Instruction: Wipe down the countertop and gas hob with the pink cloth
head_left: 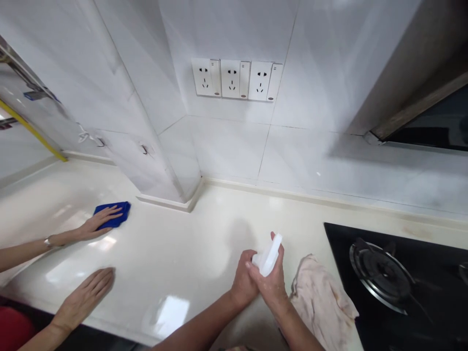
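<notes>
Above the counter, a white spray bottle (268, 256) is held between my two hands, its pale plastic head seen from above and its lower part hidden by the hands. My left hand (244, 279) wraps round its left side, fingers closed. My right hand (273, 285) grips it from the right, thumb across the near side and a fingertip showing past the far end. A crumpled pale pink cloth (320, 302) lies on the counter just right of my right forearm.
At the left, a co-worker's hand (97, 223) presses a blue cloth (122, 214) on the white counter (190, 243); their other hand (86, 297) rests flat nearby. A black gas stove (343, 248) sits at the right. Wall sockets (232, 80) and a projecting pillar (161, 170) stand behind.
</notes>
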A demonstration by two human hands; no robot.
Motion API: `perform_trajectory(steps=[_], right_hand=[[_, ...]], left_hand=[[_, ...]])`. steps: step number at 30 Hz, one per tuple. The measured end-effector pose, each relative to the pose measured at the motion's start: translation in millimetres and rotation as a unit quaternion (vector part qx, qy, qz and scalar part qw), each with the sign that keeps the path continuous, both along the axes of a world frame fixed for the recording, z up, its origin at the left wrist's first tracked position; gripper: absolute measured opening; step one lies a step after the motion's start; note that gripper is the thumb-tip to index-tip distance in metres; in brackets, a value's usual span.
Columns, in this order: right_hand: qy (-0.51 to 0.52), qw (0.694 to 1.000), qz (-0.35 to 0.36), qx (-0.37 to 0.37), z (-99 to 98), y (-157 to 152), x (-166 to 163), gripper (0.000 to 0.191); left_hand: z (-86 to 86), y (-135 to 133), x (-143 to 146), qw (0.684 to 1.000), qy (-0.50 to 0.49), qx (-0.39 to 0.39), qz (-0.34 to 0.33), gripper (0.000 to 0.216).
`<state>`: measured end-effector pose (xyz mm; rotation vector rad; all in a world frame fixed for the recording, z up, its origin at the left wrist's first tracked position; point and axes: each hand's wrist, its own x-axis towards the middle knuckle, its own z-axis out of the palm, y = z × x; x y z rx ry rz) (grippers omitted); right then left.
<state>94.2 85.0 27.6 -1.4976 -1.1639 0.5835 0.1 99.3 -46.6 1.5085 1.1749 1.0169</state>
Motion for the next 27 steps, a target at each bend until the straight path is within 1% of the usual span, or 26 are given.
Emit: perform_trajectory(steps=[3, 6, 9, 11, 14, 16, 19, 21, 23, 25, 27], right_hand=[[0.021, 1.000, 0.008, 0.011, 8.0, -6.5, 5.6, 0.087], [0.054, 0.997, 0.033, 0.035, 9.1, -10.2, 8.7, 0.069], [0.099, 0.994, 0.031, 0.029, 6.6, -10.2, 6.6, 0.066], [0.105, 0.994, 0.028, 0.019, 6.7, -9.0, 5.1, 0.067], [0.099, 0.995, 0.030, 0.012, 14.7, -4.8, 5.9, 0.065], [0.099, 0.995, 0.022, -0.005, 25.7, -0.6, 8.5, 0.063], [0.111, 0.993, 0.023, -0.029, 47.6, 6.3, 14.4, 0.065], [0.123, 0.992, 0.021, -0.037, 63.1, 10.9, 19.0, 0.067], [0.136, 0.990, 0.006, -0.044, 77.3, 15.1, 23.9, 0.067], [0.151, 0.987, -0.008, -0.049, 88.8, 18.2, 29.1, 0.067], [0.162, 0.986, -0.014, -0.049, 97.5, 19.0, 34.2, 0.070]], left_hand=[[-5.9, -2.5, -1.6, 0.997, 0.014, 0.056, -0.051, 0.057], [-7.9, 0.9, -3.6, 0.991, -0.009, 0.094, -0.098, 0.067], [-7.4, 4.3, -4.8, 0.985, -0.057, 0.088, -0.139, 0.082], [-7.3, 5.0, -4.4, 0.983, -0.063, 0.073, -0.159, 0.090], [-5.6, 4.1, -0.6, 0.986, -0.068, 0.050, -0.144, 0.100], [0.1, 3.1, 3.8, 0.988, -0.090, 0.029, -0.123, 0.108], [19.1, 2.8, 10.8, 0.987, -0.118, -0.001, -0.111, 0.116], [35.6, 3.4, 14.8, 0.984, -0.134, -0.012, -0.113, 0.116], [49.7, 4.0, 18.5, 0.982, -0.151, -0.008, -0.115, 0.112], [57.5, 3.7, 22.5, 0.980, -0.162, 0.007, -0.115, 0.108], [58.6, 2.1, 26.9, 0.980, -0.164, 0.020, -0.114, 0.108]])
